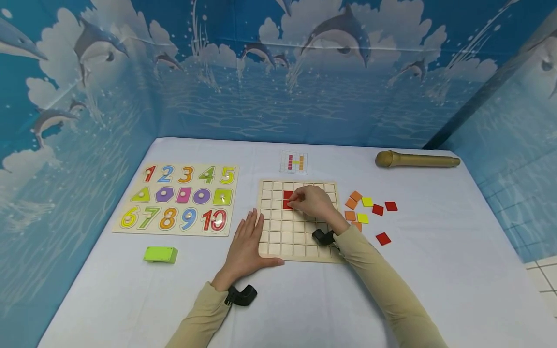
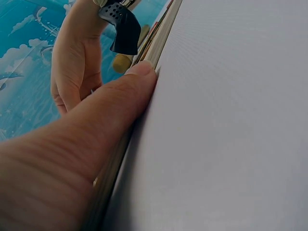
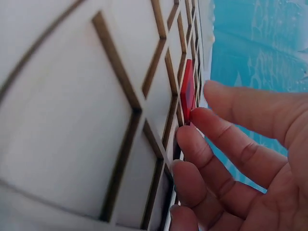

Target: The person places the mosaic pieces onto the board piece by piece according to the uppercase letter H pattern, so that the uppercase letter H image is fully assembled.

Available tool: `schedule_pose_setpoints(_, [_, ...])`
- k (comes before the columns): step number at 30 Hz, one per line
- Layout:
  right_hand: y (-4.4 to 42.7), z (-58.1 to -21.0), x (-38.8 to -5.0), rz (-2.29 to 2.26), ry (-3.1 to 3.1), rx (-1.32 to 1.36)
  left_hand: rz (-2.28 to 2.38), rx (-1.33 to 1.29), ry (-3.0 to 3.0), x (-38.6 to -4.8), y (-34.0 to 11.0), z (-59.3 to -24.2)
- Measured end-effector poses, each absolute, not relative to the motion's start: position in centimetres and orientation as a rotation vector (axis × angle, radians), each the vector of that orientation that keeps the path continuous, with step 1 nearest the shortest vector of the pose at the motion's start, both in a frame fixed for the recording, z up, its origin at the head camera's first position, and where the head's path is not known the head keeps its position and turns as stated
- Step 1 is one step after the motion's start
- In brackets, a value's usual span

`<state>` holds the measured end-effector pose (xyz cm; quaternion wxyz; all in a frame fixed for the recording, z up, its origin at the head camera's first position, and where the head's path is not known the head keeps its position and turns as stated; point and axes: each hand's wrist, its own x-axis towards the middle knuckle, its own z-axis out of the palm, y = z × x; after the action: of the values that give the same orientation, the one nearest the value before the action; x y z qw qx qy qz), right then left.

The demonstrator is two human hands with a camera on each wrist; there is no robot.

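Observation:
A wooden grid board lies on the white table, with two red square tiles in neighbouring cells of its upper part. My left hand steadies the board's lower left corner, fingers straight along the left side. Its thumb lies against the front edge. Over the grid, my right hand is at the nearer red tile. In the right wrist view the index fingertip touches that tile's edge, while the thumb stands a little apart from it. A pattern card lies beyond the board.
Loose orange, yellow and red tiles lie right of the board. A number-and-shape puzzle and a green block are at left. A gold microphone lies at the back right.

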<state>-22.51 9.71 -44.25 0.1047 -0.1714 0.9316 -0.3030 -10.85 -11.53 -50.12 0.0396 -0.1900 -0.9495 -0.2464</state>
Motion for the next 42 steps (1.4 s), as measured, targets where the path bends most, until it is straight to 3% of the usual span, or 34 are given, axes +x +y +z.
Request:
schedule_pose_setpoints(11, [12.8, -43.7, -21.9, -1.159, 2.775, -0.63, -0.754, -0.574, -2.933, -10.9, -11.5, -50.0])
schedule_pose_setpoints(27, [22.1, -43.2, -21.2, -1.319, 3.033, -0.327, -0.791, -0.571, -2.923, -10.8, -11.5, -49.9])
schedule_pose_setpoints(36, [29.8, -50.4, -24.6, -1.068, 3.142, -0.021, -0.773, -0.571, -2.928, -11.0, -11.6, -50.2])
schedule_pose_setpoints(42, [30.7, -49.5, -23.8, -0.967, 3.052, 0.089, -0.776, -0.571, -2.928, -10.9, -11.5, -50.1])
